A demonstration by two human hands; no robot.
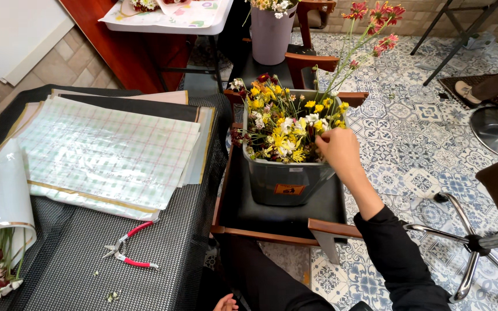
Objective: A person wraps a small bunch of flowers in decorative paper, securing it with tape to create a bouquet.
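Patterned floor tiles (416,109) surround a chair (278,216) bearing a grey bin (286,181). Right hand (338,148) pinches flower stems (341,69) at the bin's right edge. Left hand (226,302) shows low down, its grip impossible to tell.

Orange rectangular label (289,189) with a dark pictogram, stuck low on the front wall of the grey plastic bin (312,184) that sits on the dark chair seat. Small white sticker (295,170) just above it, near the bin's rim. Stack of wrapping sheets (108,152) on the black mesh-covered table, top one pale green with pink grid lines, gold-edged sheets under it.
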